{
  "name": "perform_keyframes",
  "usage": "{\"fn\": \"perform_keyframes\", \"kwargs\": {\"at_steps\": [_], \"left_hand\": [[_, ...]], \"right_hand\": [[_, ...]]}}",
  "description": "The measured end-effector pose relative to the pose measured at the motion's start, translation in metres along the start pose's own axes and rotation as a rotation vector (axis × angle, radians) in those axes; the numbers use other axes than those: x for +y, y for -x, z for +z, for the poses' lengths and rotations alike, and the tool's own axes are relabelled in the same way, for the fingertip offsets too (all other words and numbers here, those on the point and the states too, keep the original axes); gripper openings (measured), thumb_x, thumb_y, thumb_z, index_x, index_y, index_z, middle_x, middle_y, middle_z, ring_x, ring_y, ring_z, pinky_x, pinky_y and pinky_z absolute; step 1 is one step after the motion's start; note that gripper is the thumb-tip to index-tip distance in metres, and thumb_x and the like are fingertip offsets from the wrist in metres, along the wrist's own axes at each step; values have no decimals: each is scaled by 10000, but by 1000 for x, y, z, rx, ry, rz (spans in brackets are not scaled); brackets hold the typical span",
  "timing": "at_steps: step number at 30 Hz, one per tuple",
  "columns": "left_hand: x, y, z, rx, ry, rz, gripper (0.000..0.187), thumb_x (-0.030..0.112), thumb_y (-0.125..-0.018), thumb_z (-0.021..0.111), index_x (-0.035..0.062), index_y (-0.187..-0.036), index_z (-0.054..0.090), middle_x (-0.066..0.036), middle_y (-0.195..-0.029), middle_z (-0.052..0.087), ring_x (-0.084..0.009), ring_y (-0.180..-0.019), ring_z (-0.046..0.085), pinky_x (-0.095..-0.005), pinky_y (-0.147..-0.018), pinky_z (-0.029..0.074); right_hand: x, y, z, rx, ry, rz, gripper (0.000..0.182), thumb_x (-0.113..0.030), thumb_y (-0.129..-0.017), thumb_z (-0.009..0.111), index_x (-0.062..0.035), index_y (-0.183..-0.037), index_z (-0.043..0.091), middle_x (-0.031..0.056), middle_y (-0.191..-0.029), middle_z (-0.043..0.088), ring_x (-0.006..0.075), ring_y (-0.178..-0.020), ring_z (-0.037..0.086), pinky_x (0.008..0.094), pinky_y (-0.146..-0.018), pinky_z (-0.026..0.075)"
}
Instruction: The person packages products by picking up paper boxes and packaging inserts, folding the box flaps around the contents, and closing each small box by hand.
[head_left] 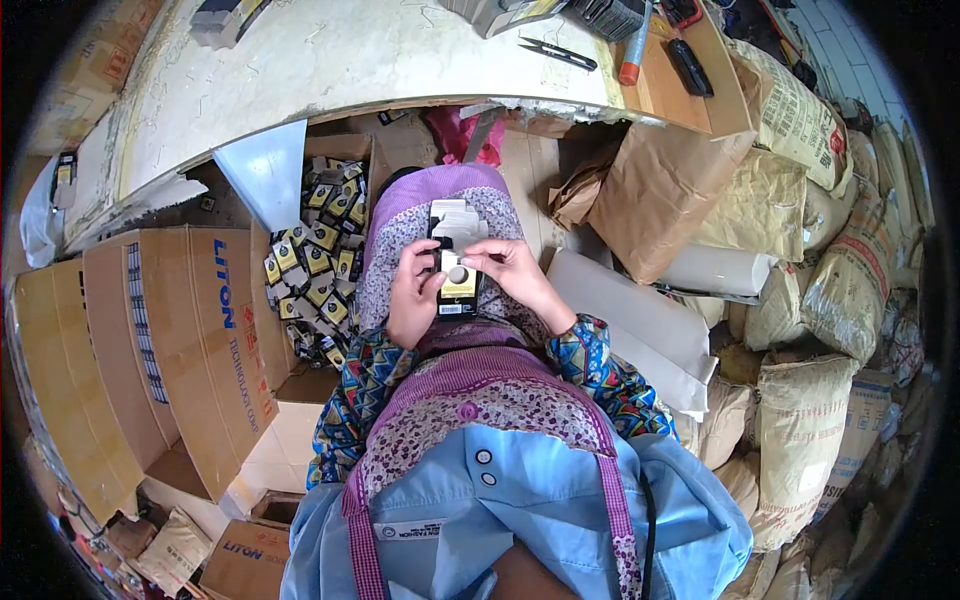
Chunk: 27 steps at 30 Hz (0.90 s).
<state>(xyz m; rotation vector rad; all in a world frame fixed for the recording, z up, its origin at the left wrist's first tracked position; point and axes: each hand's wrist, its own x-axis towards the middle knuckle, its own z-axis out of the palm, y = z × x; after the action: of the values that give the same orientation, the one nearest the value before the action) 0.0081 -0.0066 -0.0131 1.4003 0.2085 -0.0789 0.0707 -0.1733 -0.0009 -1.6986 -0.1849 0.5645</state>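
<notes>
On my lap lies a flat yellow-and-black printed packaging card [459, 292] with a round grey spot and a barcode at its near end. A fanned stack of whitish cards [458, 222] sits just beyond it. My left hand [410, 292] is closed at the card's left edge, fingers curled, by a small black piece [445, 243]. From the other side my right hand [518, 274] pinches at the card's upper right edge with thumb and forefinger. What exactly lies between the fingertips is too small to make out.
Left of my knees stands an open carton [372, 150] of many yellow-and-black small packs [320, 262]. Beyond are a worktable [400, 60], thread snips [558, 53] and a black-handled tool [690, 68]. Large cartons [200, 340] stand left; packed sacks [800, 440] and white rolls [630, 325] lie right.
</notes>
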Motion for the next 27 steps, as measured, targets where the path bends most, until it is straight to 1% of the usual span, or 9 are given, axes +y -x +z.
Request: {"fn": "perform_keyframes", "kwargs": {"at_steps": [3,5,6,9,11,15,18,22,27], "left_hand": [[-12,2,-13,-36,-1,2,310,-115,-826,457,12,-1108,480,-123,-971,566,-166,-888,584,-251,-788,466],[-19,0,-37,29,-357,309,304,-112,-821,461,21,-1092,497,-133,-946,587,-183,-893,597,-281,-777,484],[9,7,-42,159,-442,-126,292,-85,-816,491,28,-1085,511,-156,-956,603,-221,-911,608,-317,-765,496],[37,8,-48,439,-1037,264,292,11,-814,564,21,-1105,542,-198,-1064,586,-326,-960,584,-387,-790,486],[14,9,-49,311,-960,256,342,44,-799,597,16,-1134,531,-191,-1087,578,-340,-979,569,-405,-818,469],[-1,5,-15,-38,-917,473,576,181,-713,720,2,-1208,487,-173,-1112,566,-362,-1016,542,-435,-866,436],[16,4,8,-79,-795,293,736,231,-647,783,4,-1255,435,-245,-1106,560,-391,-969,572,-405,-797,485],[6,2,11,102,-782,218,522,194,-796,644,15,-1239,434,-244,-926,600,-423,-803,601,-447,-683,491],[1,0,-1,-21,-496,157,345,63,-909,460,11,-1248,415,-239,-957,603,-361,-830,621,-361,-726,481]], "right_hand": [[6,4,8,-24,72,-6,190,-133,-804,670,13,-923,645,75,-869,661,144,-795,612,268,-737,470],[11,5,18,149,511,-174,291,-153,-763,689,-12,-1002,601,113,-907,626,262,-819,625,317,-720,482],[1,8,19,107,815,-145,425,-163,-695,703,-36,-1070,547,141,-938,576,335,-822,592,381,-741,447],[28,7,28,70,1200,-191,510,-157,-654,700,-51,-1114,506,133,-959,547,302,-833,575,394,-762,392],[30,7,28,60,1200,-169,406,-142,-636,694,-38,-1008,570,131,-963,529,283,-865,551,376,-791,354],[5,5,22,210,956,-190,151,-125,-658,707,-56,-781,654,125,-980,514,268,-896,516,359,-791,382],[14,2,19,154,204,-100,167,-165,-746,730,-42,-811,637,63,-1009,536,174,-937,533,271,-767,448],[6,2,12,-142,-122,3,156,-42,-822,624,-17,-970,581,17,-937,564,69,-861,530,219,-759,437],[5,3,22,118,-172,-19,229,-51,-872,559,-34,-1096,517,26,-954,563,108,-878,543,243,-793,434]]}}
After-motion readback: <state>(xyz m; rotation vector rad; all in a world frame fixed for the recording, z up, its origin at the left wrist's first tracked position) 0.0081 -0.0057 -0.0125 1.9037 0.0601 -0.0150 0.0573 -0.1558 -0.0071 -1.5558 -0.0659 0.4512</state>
